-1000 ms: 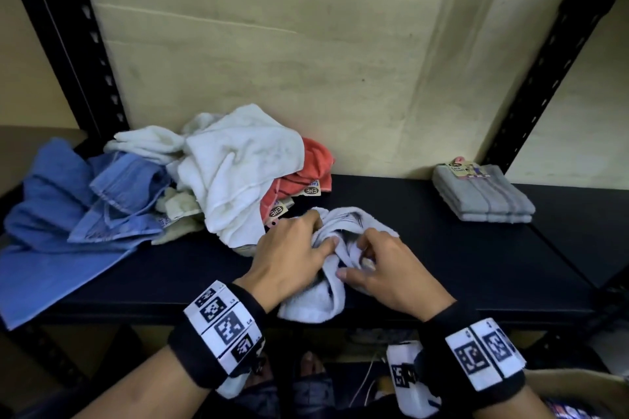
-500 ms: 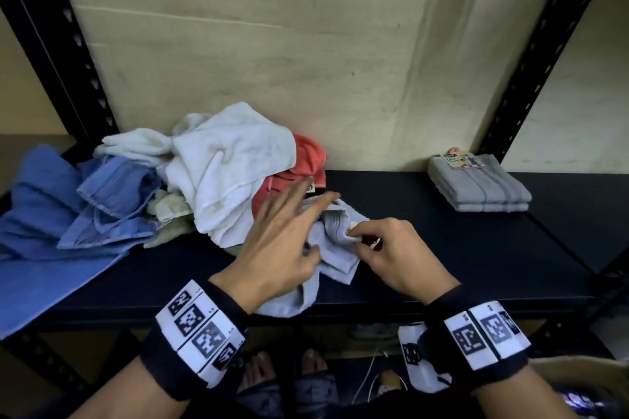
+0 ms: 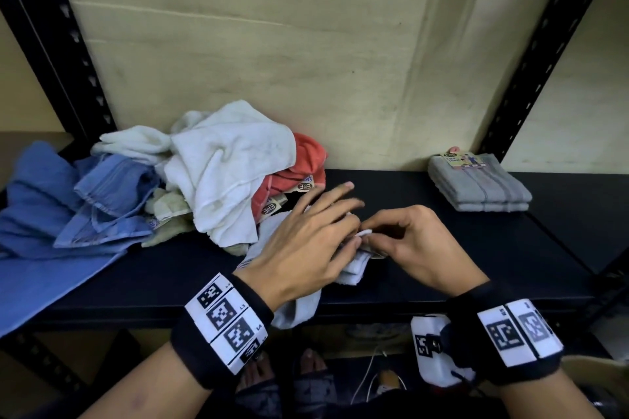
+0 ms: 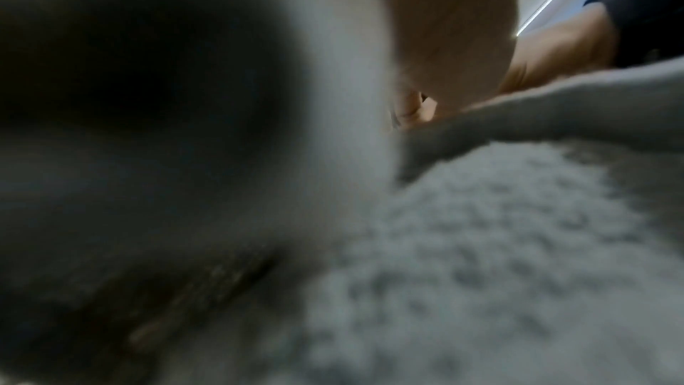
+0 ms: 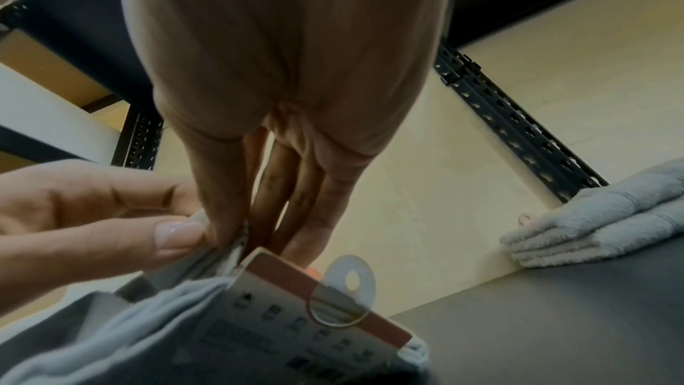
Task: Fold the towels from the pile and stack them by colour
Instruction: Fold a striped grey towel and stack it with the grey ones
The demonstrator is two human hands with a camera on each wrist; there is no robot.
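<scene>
Both hands have slid to one edge of the grey towel (image 3: 354,270): the left hand (image 3: 306,245) and right hand (image 3: 412,241) pinch it, ready to spread it, with the grey stack (image 3: 476,187) at two o'clock.

Dark metal shelf (image 3: 425,286) carries everything. Loose pile of white, coral and blue terry towels (image 3: 218,177) sits at its left, spilling over the left end. Folded stack of grey towels (image 3: 483,190) at back right, against the wall, card label on top. Crumpled pale grey towel (image 3: 299,309) at front centre, draped over the front edge, under both hands: left hand (image 3: 306,245), right hand (image 3: 415,248).
</scene>
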